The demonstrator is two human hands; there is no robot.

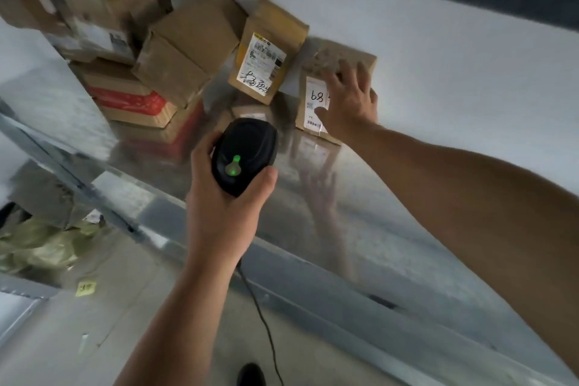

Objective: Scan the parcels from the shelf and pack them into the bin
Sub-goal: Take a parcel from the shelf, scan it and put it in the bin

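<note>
My left hand (225, 197) grips a black barcode scanner (244, 153) with a green light on its top, pointed at the parcels on the metal shelf (391, 213). A small brown parcel (313, 84) with a white label marked "68" leans against the white back wall. My right hand (349, 100) lies over this parcel's front, fingers spread across its top and label, thumb on the label. To its left stands a second brown parcel (266, 53) with a yellow-edged label and handwriting.
More cardboard boxes (188, 41) are stacked at the shelf's left end, some with red print (131, 100). A lower shelf at the left holds greenish bags (37, 247). The scanner's cable (263, 316) hangs down toward the floor. The shelf's front edge (313, 301) runs diagonally.
</note>
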